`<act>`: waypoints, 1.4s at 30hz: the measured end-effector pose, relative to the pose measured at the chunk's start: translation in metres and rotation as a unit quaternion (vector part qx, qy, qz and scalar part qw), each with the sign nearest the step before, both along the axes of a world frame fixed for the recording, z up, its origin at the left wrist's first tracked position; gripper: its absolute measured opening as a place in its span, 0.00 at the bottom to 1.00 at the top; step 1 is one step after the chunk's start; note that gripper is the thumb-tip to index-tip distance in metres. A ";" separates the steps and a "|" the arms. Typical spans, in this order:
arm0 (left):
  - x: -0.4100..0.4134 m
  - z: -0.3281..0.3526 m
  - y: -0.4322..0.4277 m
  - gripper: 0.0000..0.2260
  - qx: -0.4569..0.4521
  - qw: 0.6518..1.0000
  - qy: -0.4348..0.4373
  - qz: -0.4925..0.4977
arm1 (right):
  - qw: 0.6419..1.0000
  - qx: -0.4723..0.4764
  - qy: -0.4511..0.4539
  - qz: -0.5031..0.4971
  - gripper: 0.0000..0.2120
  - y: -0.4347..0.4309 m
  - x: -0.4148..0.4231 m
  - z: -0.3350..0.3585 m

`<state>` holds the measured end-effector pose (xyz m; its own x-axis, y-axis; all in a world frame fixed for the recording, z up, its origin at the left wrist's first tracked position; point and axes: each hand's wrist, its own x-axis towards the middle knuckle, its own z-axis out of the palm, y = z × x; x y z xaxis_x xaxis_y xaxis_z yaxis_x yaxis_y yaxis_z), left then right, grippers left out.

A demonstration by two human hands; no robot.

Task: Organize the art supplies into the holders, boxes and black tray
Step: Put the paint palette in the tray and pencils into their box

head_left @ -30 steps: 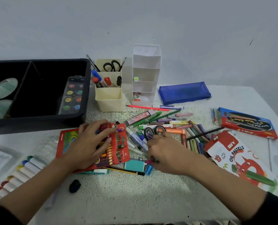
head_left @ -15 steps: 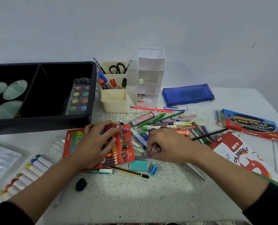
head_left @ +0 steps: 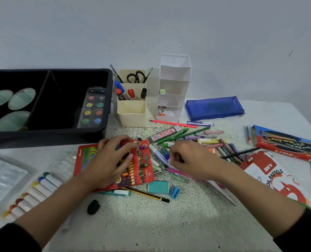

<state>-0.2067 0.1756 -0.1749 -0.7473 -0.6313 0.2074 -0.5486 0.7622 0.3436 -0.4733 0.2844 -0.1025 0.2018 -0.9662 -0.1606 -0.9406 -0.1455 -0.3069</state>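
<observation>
Red crayon box point(head_left: 147, 176) lies open on the desk point(head_left: 169, 224), just in front of the black tray point(head_left: 108, 79), and my left grip point(head_left: 113, 160) rests palm-down on it. Its fingers are spread apart and lightly bent, pressing on the crayons, not closed round anything that I can see.

My right grip point(head_left: 196, 160) is just beside the box, over the near edge of the loose pile of pens point(head_left: 205, 140). Its fingers are curled under and their tips are hidden, so I cannot tell whether they have clamped on a pen. A pink pen point(head_left: 177, 172) runs out from beneath that grip.

Inside the tray, a paint palette point(head_left: 92, 108) leans against the right wall. Right of the tray stands the cream holder point(head_left: 131, 113) with scissors point(head_left: 135, 76), brushes and markers upright in it. A white holder point(head_left: 174, 84) stands beside that, and a blue pouch point(head_left: 213, 107) lies further right.

Near the box's front edge lie a teal eraser point(head_left: 158, 187), a blue sharpener point(head_left: 175, 192) and a striped pencil point(head_left: 147, 194). A black lump point(head_left: 93, 206) sits apart from them, nearer me. A row of paint sticks point(head_left: 36, 191) lies at my left. At my right lies a pastel box point(head_left: 271, 177), with a brush box point(head_left: 285, 142) behind it
</observation>
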 end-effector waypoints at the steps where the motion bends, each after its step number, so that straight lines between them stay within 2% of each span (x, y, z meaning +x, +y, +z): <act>1: 0.000 0.000 0.000 0.15 -0.001 1.000 0.002 0.001 | 1.000 -0.009 0.004 0.002 0.06 -0.002 -0.001 0.002; 5: 0.000 0.000 0.001 0.15 0.007 1.000 0.006 0.009 | 0.999 0.002 0.012 0.036 0.05 0.002 0.010 0.000; 11: 0.001 0.000 -0.001 0.15 0.012 1.000 -0.002 0.004 | 0.997 -0.031 0.056 0.044 0.04 0.010 0.017 -0.012; 13: 0.001 0.000 0.000 0.15 0.010 1.000 0.001 0.003 | 0.998 -0.035 0.034 0.039 0.02 0.010 0.013 -0.010; 16: 0.001 -0.001 0.001 0.15 0.005 1.000 0.010 0.001 | 1.000 -0.022 -0.012 0.005 0.08 0.007 0.005 -0.006; 19: 0.001 -0.001 0.000 0.15 0.005 1.000 0.021 -0.001 | 0.988 -0.066 -0.119 -0.068 0.07 -0.001 0.000 0.002; 22: 0.001 -0.002 -0.001 0.14 -0.001 1.000 0.030 -0.004 | 0.950 -0.131 -0.245 -0.141 0.07 -0.013 0.006 0.016; 25: 0.001 -0.003 -0.001 0.13 -0.007 0.999 0.040 -0.004 | 0.906 -0.150 -0.350 -0.185 0.06 -0.029 0.018 0.023; 27: 0.000 -0.002 0.000 0.13 -0.007 0.999 0.046 -0.005 | 0.863 -0.158 -0.419 -0.235 0.06 -0.038 0.025 0.019; 30: 0.001 -0.001 0.001 0.13 -0.008 0.999 0.049 -0.006 | 0.769 -0.158 -0.523 -0.332 0.06 -0.044 0.030 0.009; 32: 0.002 0.000 0.001 0.13 -0.011 0.999 0.046 -0.008 | 0.739 -0.159 -0.537 -0.375 0.05 -0.044 0.028 0.002; 34: 0.002 0.000 0.001 0.13 -0.015 0.999 0.044 -0.009 | 0.742 -0.162 -0.521 -0.389 0.05 -0.042 0.026 -0.004; 36: 0.002 0.000 0.002 0.13 -0.016 0.999 0.046 -0.009 | 0.765 -0.166 -0.489 -0.384 0.06 -0.040 0.024 -0.009; 40: 0.001 0.000 0.002 0.14 -0.016 0.999 0.047 -0.011 | 0.850 -0.132 -0.395 -0.322 0.07 -0.034 0.025 -0.020; 42: 0.001 -0.001 0.002 0.15 -0.014 0.999 0.048 -0.015 | 0.904 -0.119 -0.317 -0.261 0.08 -0.034 0.031 -0.027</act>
<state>-0.2061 0.1777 -0.1757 -0.7411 -0.6023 0.2966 -0.4913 0.7876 0.3718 -0.4423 0.2506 -0.1298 -0.3138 -0.9481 0.0522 -0.5456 0.1350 -0.8271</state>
